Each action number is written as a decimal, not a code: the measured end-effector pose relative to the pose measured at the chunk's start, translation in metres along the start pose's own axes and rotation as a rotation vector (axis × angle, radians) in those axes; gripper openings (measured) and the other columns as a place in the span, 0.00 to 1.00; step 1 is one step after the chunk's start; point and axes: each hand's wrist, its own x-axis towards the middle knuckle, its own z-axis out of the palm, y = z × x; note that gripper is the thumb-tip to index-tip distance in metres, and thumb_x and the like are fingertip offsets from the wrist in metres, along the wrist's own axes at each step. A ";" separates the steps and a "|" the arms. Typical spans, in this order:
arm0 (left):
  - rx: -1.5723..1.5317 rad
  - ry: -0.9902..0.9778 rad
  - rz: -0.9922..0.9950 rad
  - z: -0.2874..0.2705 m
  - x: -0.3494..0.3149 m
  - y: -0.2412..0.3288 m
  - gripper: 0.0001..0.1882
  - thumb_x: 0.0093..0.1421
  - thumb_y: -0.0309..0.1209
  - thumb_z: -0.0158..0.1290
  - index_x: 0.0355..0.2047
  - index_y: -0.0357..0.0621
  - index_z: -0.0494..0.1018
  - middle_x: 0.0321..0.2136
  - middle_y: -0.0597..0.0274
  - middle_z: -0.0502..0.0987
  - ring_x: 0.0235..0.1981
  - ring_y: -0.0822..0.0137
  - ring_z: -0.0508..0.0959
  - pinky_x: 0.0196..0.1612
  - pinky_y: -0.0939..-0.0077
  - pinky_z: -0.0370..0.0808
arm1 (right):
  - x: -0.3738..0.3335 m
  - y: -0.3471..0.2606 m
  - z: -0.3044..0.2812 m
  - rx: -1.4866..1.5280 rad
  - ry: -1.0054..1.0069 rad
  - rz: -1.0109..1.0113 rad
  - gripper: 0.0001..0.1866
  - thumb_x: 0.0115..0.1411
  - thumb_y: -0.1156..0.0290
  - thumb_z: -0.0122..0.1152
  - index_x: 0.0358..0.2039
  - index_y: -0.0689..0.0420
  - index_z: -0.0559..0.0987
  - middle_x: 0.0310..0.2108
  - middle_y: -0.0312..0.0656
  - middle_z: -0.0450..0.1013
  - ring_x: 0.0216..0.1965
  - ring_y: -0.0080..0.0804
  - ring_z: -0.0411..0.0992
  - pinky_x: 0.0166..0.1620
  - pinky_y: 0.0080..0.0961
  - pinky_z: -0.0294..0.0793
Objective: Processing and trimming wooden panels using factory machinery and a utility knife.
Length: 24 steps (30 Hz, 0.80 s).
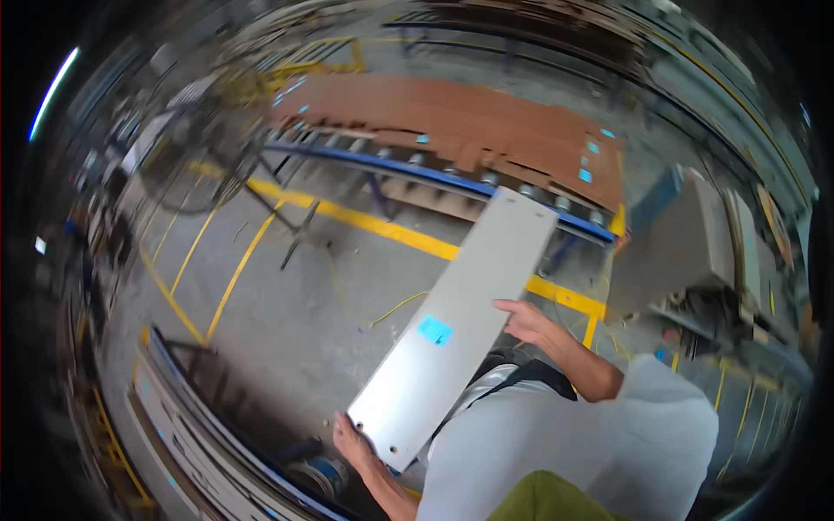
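Observation:
A long white board (pixel 469 286) slants across my front, its far end up by the roller conveyor. Small holes show near both of its ends, and a blue sticky note (pixel 434 330) sits on its face. My left hand (pixel 352 441) is closed round the near left corner, fingers on the edge. At the right edge, about midway along, my right hand (pixel 526 321) grips it with the thumb lying on top; the other fingers are hidden underneath.
Brown panels with blue notes lie on a blue-framed roller conveyor (pixel 382 161) ahead. A pedestal fan (pixel 217 174) stands to the left. Stacked boards (pixel 187 443) rest at lower left. A large grey machine (pixel 678 234) is at the right, and a yellow cord (pixel 395 308) trails over the floor.

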 end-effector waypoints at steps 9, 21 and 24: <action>0.368 0.066 0.003 0.052 0.077 -0.003 0.29 0.63 0.54 0.57 0.35 0.34 0.76 0.27 0.52 0.78 0.31 0.63 0.78 0.36 0.62 0.73 | 0.069 -0.032 -0.026 0.182 0.040 0.089 0.23 0.71 0.67 0.51 0.63 0.64 0.67 0.61 0.49 0.70 0.63 0.41 0.68 0.66 0.41 0.68; -0.362 0.557 -0.060 -0.036 0.071 -0.039 0.15 0.67 0.40 0.58 0.36 0.38 0.76 0.26 0.65 0.80 0.28 0.77 0.77 0.31 0.79 0.73 | 0.228 -0.014 0.167 -0.136 -0.427 0.329 0.23 0.69 0.70 0.54 0.62 0.63 0.68 0.60 0.47 0.72 0.61 0.40 0.70 0.64 0.40 0.71; -0.156 0.745 -0.070 -0.109 0.088 -0.052 0.19 0.64 0.43 0.61 0.33 0.35 0.77 0.22 0.63 0.78 0.24 0.75 0.74 0.28 0.74 0.70 | 0.251 0.051 0.246 -0.209 -0.463 0.431 0.22 0.69 0.70 0.55 0.62 0.61 0.69 0.60 0.46 0.72 0.62 0.39 0.70 0.64 0.40 0.71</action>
